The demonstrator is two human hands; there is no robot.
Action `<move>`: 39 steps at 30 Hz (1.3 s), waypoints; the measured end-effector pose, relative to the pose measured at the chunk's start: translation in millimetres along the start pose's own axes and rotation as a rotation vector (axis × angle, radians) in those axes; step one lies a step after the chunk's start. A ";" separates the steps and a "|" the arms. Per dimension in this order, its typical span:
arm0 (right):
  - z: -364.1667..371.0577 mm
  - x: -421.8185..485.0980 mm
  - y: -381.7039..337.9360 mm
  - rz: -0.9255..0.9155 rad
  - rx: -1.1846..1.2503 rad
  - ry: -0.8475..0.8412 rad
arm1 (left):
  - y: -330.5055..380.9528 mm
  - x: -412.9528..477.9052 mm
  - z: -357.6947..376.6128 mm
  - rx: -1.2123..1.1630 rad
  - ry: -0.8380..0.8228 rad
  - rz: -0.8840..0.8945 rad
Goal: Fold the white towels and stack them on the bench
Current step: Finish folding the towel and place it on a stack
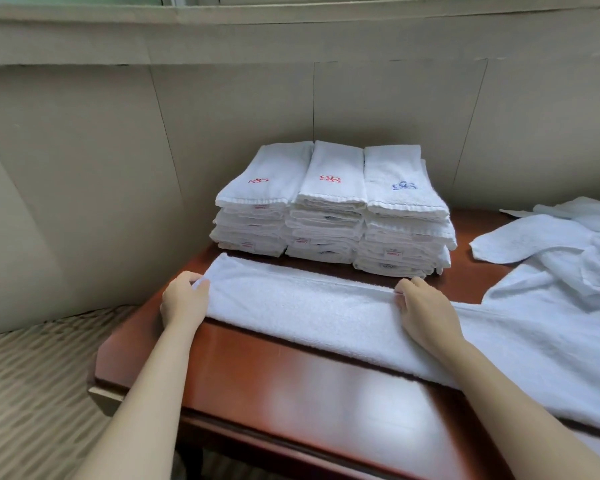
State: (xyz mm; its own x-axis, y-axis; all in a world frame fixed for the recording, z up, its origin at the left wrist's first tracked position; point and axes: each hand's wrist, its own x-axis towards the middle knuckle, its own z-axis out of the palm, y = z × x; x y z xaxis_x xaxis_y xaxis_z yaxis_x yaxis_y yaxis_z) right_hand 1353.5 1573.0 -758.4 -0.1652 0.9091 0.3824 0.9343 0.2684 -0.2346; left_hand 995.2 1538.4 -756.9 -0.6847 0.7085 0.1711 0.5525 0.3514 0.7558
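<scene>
- my left hand (183, 299) pinches the left end of the long folded towel (302, 306) lying across the desk (274, 386)
- my right hand (425, 313) pinches its folded edge further right
- three folded stacks (331, 209) sit just behind it
- loose towels (561, 271) lie heaped at right

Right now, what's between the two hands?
Head view: only the long folded towel spans from left hand to right hand; each grips its far edge.

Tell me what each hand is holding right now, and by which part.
Both hold the long folded towel lying across the bench. The left hand pinches its left end; the right hand grips its far edge further along, fingers curled over the hem.
</scene>
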 end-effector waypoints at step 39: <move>-41.9 -5.8 -33.0 0.599 1.474 -0.458 | 147.3 -102.3 -4.9 -0.541 -0.471 0.483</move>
State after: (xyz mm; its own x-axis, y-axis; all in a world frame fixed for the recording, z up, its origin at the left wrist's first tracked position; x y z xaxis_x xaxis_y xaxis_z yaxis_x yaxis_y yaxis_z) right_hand 1336.8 1545.6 -715.4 -0.2388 0.9287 -0.2839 -0.1441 -0.3230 -0.9354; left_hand 1144.3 1514.7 -659.9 -0.0987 0.9270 0.3618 0.3480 -0.3085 0.8853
